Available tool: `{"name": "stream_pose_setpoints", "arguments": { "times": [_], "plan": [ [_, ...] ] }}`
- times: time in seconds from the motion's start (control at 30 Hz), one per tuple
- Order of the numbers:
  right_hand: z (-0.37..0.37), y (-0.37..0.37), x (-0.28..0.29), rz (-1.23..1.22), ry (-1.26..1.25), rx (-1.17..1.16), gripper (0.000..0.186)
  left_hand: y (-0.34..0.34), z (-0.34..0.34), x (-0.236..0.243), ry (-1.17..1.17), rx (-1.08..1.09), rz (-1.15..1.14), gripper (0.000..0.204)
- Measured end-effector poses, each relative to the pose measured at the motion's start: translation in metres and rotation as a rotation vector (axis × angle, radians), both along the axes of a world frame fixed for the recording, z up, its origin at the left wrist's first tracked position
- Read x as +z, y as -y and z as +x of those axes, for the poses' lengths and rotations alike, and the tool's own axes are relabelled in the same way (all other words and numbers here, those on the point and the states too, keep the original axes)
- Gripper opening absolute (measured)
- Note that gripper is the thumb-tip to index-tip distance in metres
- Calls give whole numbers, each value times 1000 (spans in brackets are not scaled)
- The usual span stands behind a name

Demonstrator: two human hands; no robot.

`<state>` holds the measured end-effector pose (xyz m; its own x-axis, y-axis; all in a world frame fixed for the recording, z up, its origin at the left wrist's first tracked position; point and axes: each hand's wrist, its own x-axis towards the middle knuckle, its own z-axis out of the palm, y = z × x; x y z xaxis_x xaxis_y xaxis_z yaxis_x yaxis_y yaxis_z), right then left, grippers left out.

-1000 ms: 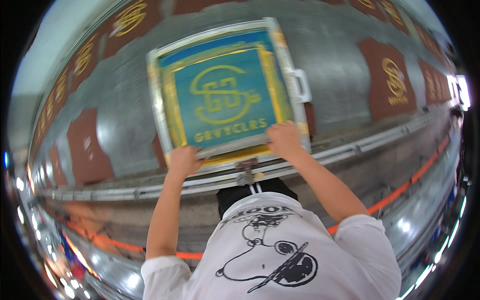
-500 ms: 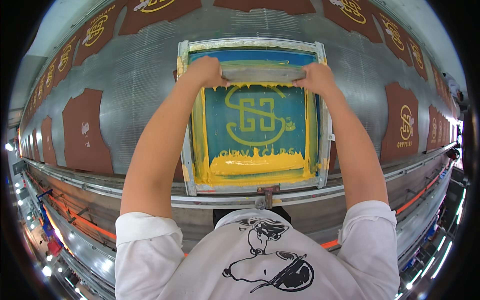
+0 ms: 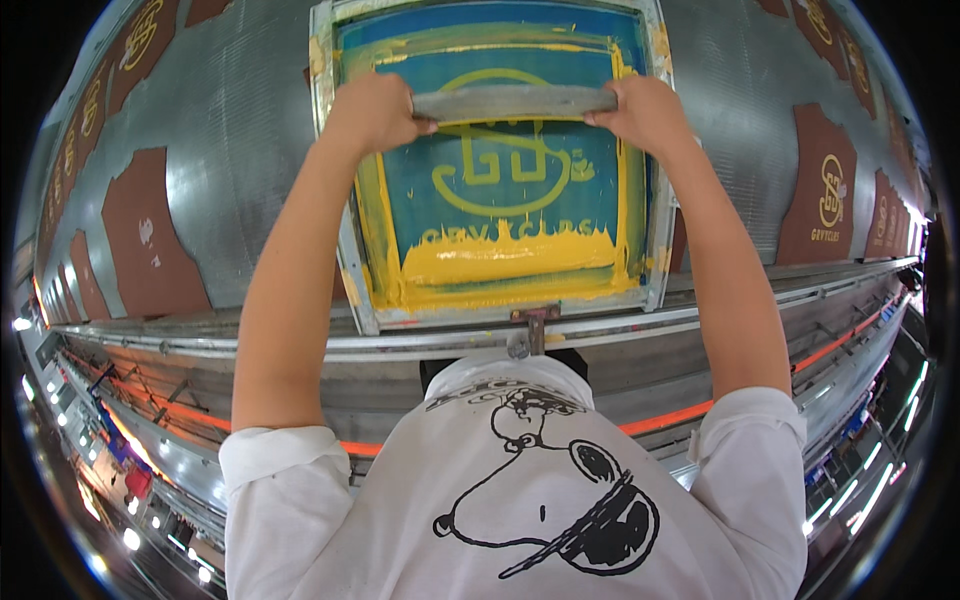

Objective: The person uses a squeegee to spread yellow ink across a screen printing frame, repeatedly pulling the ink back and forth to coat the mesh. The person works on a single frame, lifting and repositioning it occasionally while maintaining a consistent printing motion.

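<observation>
A long grey squeegee [image 3: 515,101] spans the upper half of the screen printing frame [image 3: 655,250]. My left hand [image 3: 378,112] is closed round its left end, and my right hand [image 3: 640,112] grips the right end. Yellow ink edges the squeegee's lower side. Below it, the blue-green mesh [image 3: 415,190] shows a yellowish circular emblem with lettering, partly hidden behind the squeegee. A thick bank of yellow ink [image 3: 510,260] lies across the near part of the mesh, and more ink is smeared along the side walls.
Brown fabric pieces [image 3: 150,240] lie on the grey table [image 3: 235,200] to the left, some with partial prints. To the right is a brown piece [image 3: 818,190] with a yellow emblem. A metal rail [image 3: 420,345] runs along the near edge, with a clamp [image 3: 535,325] at the frame.
My hands have drawn the squeegee nearer, from the far edge of the emblem to over its upper part. The view has tilted, so the frame sits higher in the picture.
</observation>
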<state>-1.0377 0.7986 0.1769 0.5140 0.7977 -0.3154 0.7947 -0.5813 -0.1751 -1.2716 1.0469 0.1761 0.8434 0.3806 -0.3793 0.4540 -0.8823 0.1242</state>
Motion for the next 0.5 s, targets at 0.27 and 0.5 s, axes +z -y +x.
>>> {"name": "stream_pose_setpoints", "arguments": {
  "times": [0.27, 0.5],
  "plan": [
    [-134, 148, -6, 240, -24, 110, 22, 147, -136, 5, -60, 71, -125, 35],
    [-132, 147, 11, 59, -132, 95, 41, 139, -133, 15, -189, 34, -199, 44]
  ]
}}
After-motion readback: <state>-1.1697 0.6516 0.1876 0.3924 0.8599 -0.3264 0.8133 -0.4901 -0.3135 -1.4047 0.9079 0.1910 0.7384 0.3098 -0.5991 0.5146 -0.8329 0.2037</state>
